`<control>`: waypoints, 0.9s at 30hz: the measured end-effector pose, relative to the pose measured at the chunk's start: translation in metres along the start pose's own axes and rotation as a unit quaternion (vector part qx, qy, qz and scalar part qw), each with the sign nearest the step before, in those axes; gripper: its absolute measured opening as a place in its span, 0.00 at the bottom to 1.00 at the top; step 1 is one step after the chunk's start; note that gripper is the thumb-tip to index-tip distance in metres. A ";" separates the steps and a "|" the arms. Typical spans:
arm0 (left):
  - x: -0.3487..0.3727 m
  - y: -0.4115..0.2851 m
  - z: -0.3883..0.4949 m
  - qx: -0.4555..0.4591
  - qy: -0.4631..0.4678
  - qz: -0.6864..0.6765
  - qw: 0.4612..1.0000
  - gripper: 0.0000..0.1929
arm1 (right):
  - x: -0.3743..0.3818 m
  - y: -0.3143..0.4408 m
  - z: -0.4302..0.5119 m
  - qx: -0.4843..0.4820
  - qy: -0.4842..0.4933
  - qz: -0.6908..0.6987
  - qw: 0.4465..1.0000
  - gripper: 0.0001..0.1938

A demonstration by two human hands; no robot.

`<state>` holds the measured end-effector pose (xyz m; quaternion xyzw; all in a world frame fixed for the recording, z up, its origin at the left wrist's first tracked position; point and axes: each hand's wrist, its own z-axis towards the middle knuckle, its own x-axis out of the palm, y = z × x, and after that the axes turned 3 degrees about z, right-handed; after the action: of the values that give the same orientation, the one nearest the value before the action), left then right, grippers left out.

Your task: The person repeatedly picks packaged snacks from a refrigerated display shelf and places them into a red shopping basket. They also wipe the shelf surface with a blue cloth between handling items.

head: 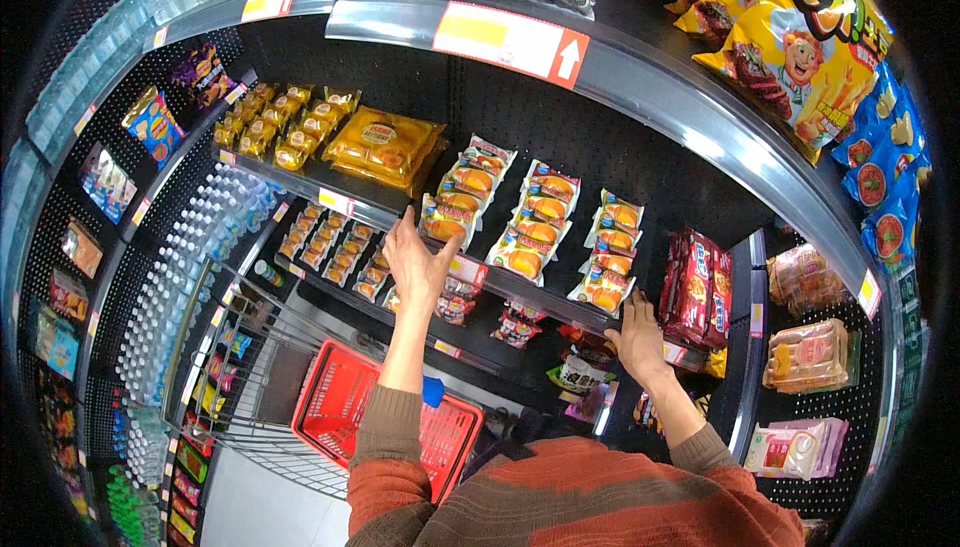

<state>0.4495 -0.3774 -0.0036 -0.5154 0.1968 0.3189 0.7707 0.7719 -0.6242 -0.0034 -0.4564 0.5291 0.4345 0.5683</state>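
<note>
My left hand, fingers apart and holding nothing, is at the front edge of a black store shelf, beside the front of the left row of packaged buns. A middle row of packaged buns lies between my hands. Near the shelf's front edge, my right hand has its fingers spread between the right row of packaged buns and a stack of red snack packs. It holds nothing that I can see. Large yellow-wrapped cakes lie left of my left hand.
Below me at left stand a red plastic basket and a wire shopping cart. A lower shelf holds small packs. An upper shelf edge with price tags crosses above. Bottled water lines the left; packaged bread hangs at right.
</note>
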 end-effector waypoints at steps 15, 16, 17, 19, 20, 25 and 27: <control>0.017 0.004 0.014 0.002 -0.004 -0.065 0.998 0.34 | -0.001 0.000 0.000 0.023 0.022 0.061 0.998 0.43; 0.014 0.003 0.012 -0.016 -0.018 -0.110 0.994 0.32 | -0.001 0.000 0.001 0.020 0.018 0.059 0.998 0.42; 0.010 0.004 0.009 -0.035 -0.028 -0.153 0.987 0.31 | -0.001 0.001 0.001 0.021 0.020 0.065 0.997 0.42; 0.005 0.007 0.001 -0.075 -0.047 -0.239 0.967 0.27 | -0.002 0.000 0.000 0.022 0.020 0.070 0.997 0.41; 0.000 0.014 -0.007 -0.092 -0.069 -0.259 0.959 0.25 | -0.002 0.000 0.000 0.024 0.019 0.071 0.997 0.41; -0.023 0.091 -0.109 -0.239 -0.152 -0.449 0.847 0.24 | 0.000 -0.002 0.000 0.018 0.027 0.045 0.998 0.42; -0.028 0.136 -0.176 -0.336 -0.194 -0.476 0.789 0.23 | 0.003 -0.002 0.000 0.006 0.011 0.021 1.000 0.41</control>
<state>0.3393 -0.5113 -0.1464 -0.6976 -0.3466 0.0508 0.6250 0.7742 -0.6242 -0.0060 -0.4465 0.5478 0.4377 0.5559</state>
